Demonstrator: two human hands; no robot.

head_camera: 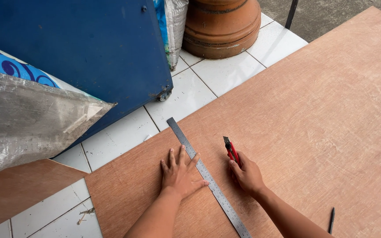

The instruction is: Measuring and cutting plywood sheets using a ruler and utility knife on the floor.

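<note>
Left hand [179, 172] spread flat, fingers pressing on a long steel ruler [206, 176] at lower centre of the frame, right hand [247, 175] closed around a red utility knife [231, 150] just right of the ruler, both on a plywood sheet [314, 114] laid over white floor tiles [190, 92], black pen [331, 219] at lower right.
</note>
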